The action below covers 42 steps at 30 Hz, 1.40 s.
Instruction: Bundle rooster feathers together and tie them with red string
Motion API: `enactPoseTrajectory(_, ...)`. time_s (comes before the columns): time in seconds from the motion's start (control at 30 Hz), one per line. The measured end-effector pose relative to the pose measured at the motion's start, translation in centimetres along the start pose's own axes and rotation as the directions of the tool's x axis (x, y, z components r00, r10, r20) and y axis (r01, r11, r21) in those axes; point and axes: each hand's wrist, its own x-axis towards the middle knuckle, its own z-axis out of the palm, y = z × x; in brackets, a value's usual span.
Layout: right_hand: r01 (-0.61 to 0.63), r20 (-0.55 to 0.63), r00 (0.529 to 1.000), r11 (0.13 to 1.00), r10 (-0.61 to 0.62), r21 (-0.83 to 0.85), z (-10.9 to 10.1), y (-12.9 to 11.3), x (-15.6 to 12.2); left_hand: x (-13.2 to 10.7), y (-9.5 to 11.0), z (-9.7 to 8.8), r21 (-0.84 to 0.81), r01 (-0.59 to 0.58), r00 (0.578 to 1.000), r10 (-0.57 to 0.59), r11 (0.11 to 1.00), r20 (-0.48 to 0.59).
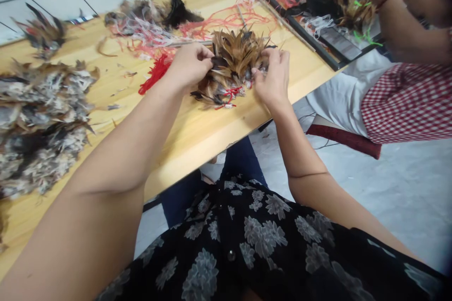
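A bunch of brown and black feathers (233,63), tied with red string at its base, lies on the wooden table (197,131). My left hand (190,66) is closed in a pinch on the bunch's left side. My right hand (273,77) grips its right side with fingers curled into the feathers. A small bundle of red string (155,73) lies just left of my left hand.
A large heap of grey-brown feathers (38,122) fills the table's left. More feathers and tangled red and white strings (148,26) lie at the back. Another person in a checked garment (406,99) sits at the right, hands at a dark tray (332,33) of feathers.
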Motion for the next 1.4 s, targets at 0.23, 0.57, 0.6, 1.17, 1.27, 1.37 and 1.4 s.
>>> enactPoseTrajectory(0.23, 0.01, -0.109, 0.994, 0.999, -0.015, -0.045, -1.3, 0.2, -0.5, -1.7, 3.7, -5.5, 0.144, 0.035, 0.994, -0.02, 0.989, -0.105)
enactPoseTrajectory(0.57, 0.083, -0.171, 0.982, 0.997, -0.082, -0.002, -4.8, -5.3, -1.8, -12.4, 8.6, -10.4, 0.359, -0.325, 0.943, 0.273, 0.875, 0.189)
enactPoseTrajectory(0.6, 0.099, -0.171, 0.98, 0.995, -0.097, 0.003, -5.1, -6.3, -2.0, -13.4, 8.5, -10.2, 0.351, -0.358, 0.924, 0.274, 0.865, 0.267)
enactPoseTrajectory(1.17, 0.711, 0.472, 0.534, 0.675, -0.702, 0.199, 3.2, -26.8, -3.8, -19.9, 6.9, -27.5, 0.672, 0.269, 0.953, -0.092, 0.69, -0.287)
enactPoseTrajectory(1.27, 0.725, 0.468, 0.502, 0.649, -0.727, 0.23, 8.1, -26.6, -3.4, -21.0, 4.9, -28.3, 0.541, 0.339, 0.916, -0.138, 0.77, -0.376)
enactPoseTrajectory(1.37, 0.643, 0.445, 0.57, 0.712, -0.691, 0.283, 11.5, -23.9, -2.6, -22.3, 3.0, -28.9, 0.41, 0.392, 0.867, -0.181, 0.824, -0.465)
enactPoseTrajectory(1.4, 0.612, 0.404, 0.612, 0.731, -0.68, 0.301, 12.0, -22.9, -2.3, -22.7, 2.5, -29.1, 0.384, 0.403, 0.855, -0.191, 0.831, -0.483)
